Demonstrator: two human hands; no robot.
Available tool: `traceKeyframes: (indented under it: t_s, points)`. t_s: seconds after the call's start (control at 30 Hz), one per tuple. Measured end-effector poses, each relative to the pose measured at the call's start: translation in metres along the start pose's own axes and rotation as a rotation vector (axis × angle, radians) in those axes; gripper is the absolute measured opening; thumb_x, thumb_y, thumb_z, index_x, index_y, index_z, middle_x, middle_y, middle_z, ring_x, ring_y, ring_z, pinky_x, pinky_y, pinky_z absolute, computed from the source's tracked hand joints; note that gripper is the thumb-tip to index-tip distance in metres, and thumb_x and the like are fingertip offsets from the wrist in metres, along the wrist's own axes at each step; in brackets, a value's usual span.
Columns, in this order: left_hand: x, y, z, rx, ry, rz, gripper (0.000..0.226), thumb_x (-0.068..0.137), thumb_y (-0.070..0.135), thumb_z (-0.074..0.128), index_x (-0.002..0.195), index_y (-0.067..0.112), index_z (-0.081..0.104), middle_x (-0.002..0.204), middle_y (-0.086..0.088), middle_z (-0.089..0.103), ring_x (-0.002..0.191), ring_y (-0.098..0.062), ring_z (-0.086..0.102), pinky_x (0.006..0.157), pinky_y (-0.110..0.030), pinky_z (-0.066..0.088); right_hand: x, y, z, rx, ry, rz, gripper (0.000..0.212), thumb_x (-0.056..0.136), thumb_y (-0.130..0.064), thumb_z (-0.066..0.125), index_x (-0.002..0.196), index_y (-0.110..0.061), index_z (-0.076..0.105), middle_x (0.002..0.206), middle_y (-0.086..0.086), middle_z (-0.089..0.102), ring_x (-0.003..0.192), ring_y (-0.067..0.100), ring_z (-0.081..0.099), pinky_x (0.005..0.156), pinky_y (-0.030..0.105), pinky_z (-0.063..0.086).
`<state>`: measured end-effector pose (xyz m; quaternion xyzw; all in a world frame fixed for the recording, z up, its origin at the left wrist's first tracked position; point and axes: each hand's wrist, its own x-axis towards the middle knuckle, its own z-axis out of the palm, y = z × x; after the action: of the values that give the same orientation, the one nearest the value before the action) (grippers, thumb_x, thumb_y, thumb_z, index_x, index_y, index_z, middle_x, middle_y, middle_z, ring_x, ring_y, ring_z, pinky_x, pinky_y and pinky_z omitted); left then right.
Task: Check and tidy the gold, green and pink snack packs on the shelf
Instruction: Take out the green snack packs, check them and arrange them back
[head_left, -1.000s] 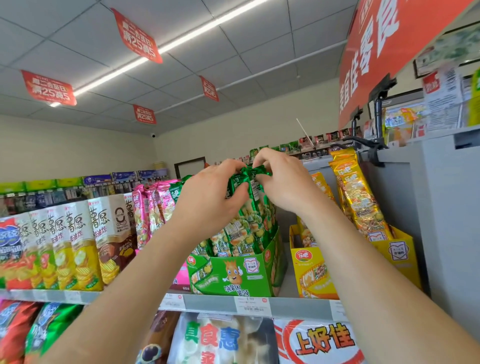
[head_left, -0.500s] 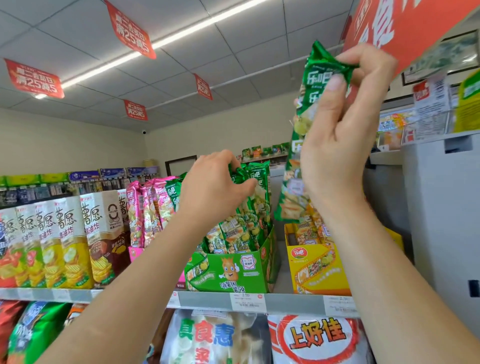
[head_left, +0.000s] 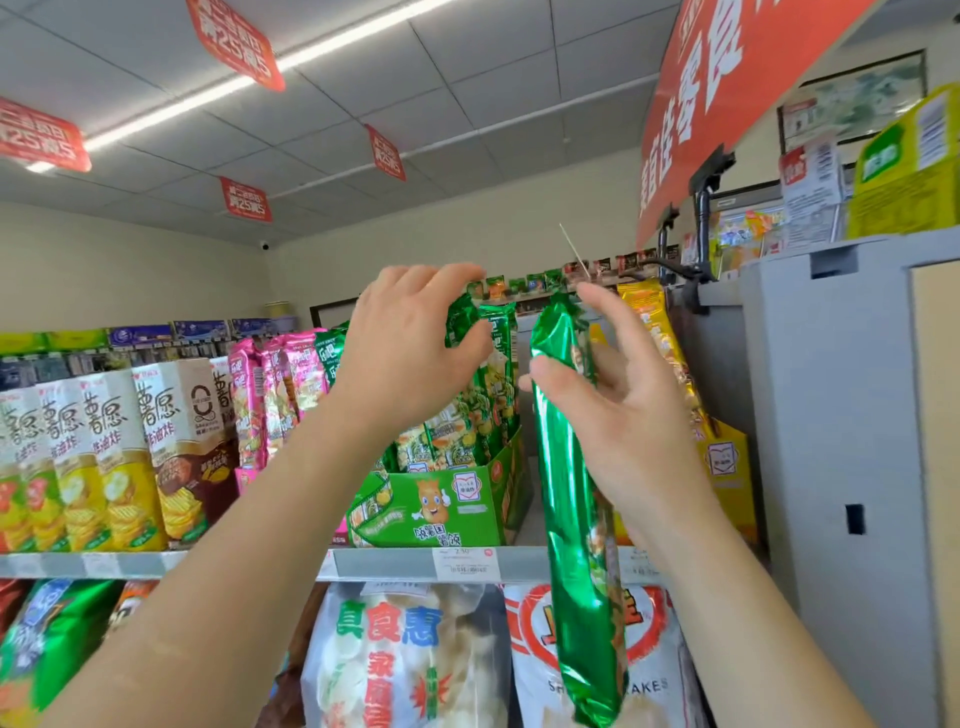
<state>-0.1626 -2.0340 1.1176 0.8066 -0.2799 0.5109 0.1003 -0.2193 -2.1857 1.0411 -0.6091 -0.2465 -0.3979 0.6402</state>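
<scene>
My right hand holds a long green snack pack upright in front of the shelf, thumb on its near side and fingers behind it. My left hand grips the tops of the green packs that stand in the green display box. Pink packs stand to the left of that box. Gold packs lean in a yellow box to the right, partly hidden by my right hand.
Tall chip cartons fill the shelf's left side. A grey shelf edge carries price tags. Large snack bags hang below. A grey cabinet stands close at the right, with a red banner above.
My right hand pulled one green pack out of the box, raised it high, then brought it down in front of the shelf. My left hand stayed on the green packs.
</scene>
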Motion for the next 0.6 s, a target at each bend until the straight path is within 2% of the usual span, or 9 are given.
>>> traceKeyframes:
  t_s: [0.07,0.13,0.17,0.23,0.27,0.37,0.47,0.53,0.6]
  points:
    - [-0.011,0.011,-0.010,-0.058,0.096,0.022,0.034,0.092,0.027,0.058,0.125,0.019,0.062,0.120,0.001,0.063,0.118,-0.022,0.049,0.100,-0.031,0.035,-0.011,0.004,-0.002,0.012,-0.040,0.057,0.072,0.081,-0.038,0.070,0.144,-0.037,0.036,0.129,-0.007,0.063,0.115,0.010,0.063,0.102,0.039,0.049]
    - [-0.031,0.025,-0.018,-0.245,0.134,-0.014,0.028,0.091,0.030,0.055,0.114,0.021,0.068,0.105,0.017,0.064,0.105,-0.012,0.055,0.091,-0.023,0.039,-0.023,0.006,-0.003,0.041,-0.090,0.086,0.079,0.084,-0.035,0.073,0.149,-0.033,0.029,0.127,-0.010,0.065,0.114,0.004,0.063,0.101,0.033,0.049]
    - [-0.044,0.032,-0.020,-0.374,0.095,-0.047,0.030,0.090,0.037,0.053,0.112,0.024,0.068,0.099,0.023,0.064,0.098,-0.006,0.058,0.086,-0.022,0.044,-0.029,0.007,-0.005,0.073,-0.123,0.099,0.082,0.082,-0.033,0.072,0.150,-0.031,0.027,0.124,-0.013,0.067,0.112,0.001,0.063,0.098,0.026,0.049]
    - [-0.069,0.048,-0.021,-0.589,-0.044,-0.110,0.039,0.085,0.051,0.053,0.117,0.030,0.065,0.096,0.020,0.066,0.092,-0.005,0.061,0.077,-0.020,0.050,-0.042,0.009,-0.009,0.143,-0.194,0.152,0.088,0.077,-0.034,0.071,0.151,-0.031,0.024,0.121,-0.019,0.067,0.114,-0.003,0.060,0.093,0.015,0.048]
    - [-0.081,0.054,-0.020,-0.661,-0.113,-0.132,0.042,0.083,0.054,0.057,0.119,0.032,0.063,0.099,0.017,0.066,0.091,-0.007,0.061,0.075,-0.020,0.050,-0.048,0.010,-0.011,0.175,-0.223,0.183,0.090,0.075,-0.037,0.072,0.151,-0.033,0.023,0.124,-0.016,0.066,0.117,-0.002,0.059,0.093,0.014,0.048]
    - [-0.100,0.061,-0.017,-0.864,-0.212,-0.217,0.039,0.078,0.041,0.072,0.115,0.033,0.066,0.102,0.012,0.071,0.093,-0.010,0.065,0.083,-0.025,0.053,-0.064,0.012,-0.016,0.202,-0.262,0.235,0.093,0.076,-0.042,0.074,0.151,-0.039,0.020,0.136,-0.004,0.060,0.123,0.000,0.055,0.099,0.017,0.045]
    - [-0.105,0.061,-0.017,-1.126,-0.247,-0.283,0.031,0.076,0.018,0.076,0.107,0.017,0.074,0.100,-0.001,0.076,0.097,-0.021,0.071,0.085,-0.034,0.057,-0.073,0.020,-0.022,0.240,-0.228,0.272,0.104,0.068,-0.034,0.084,0.150,-0.044,0.021,0.140,-0.012,0.056,0.125,0.002,0.054,0.099,0.024,0.048]
    - [-0.106,0.061,-0.018,-1.233,-0.189,-0.325,0.021,0.072,0.011,0.079,0.092,0.018,0.079,0.089,0.000,0.077,0.084,-0.012,0.073,0.073,-0.022,0.056,-0.078,0.022,-0.024,0.214,-0.259,0.274,0.106,0.065,-0.032,0.086,0.148,-0.049,0.023,0.141,-0.017,0.053,0.126,0.002,0.053,0.097,0.026,0.049]
    - [-0.102,0.060,-0.019,-1.266,-0.031,-0.413,0.018,0.064,0.017,0.076,0.076,0.030,0.080,0.078,0.010,0.076,0.074,0.000,0.070,0.067,-0.014,0.053,-0.085,0.024,-0.027,0.165,-0.347,0.295,0.098,0.065,-0.038,0.084,0.145,-0.051,0.027,0.138,-0.014,0.056,0.122,0.007,0.058,0.091,0.026,0.052]
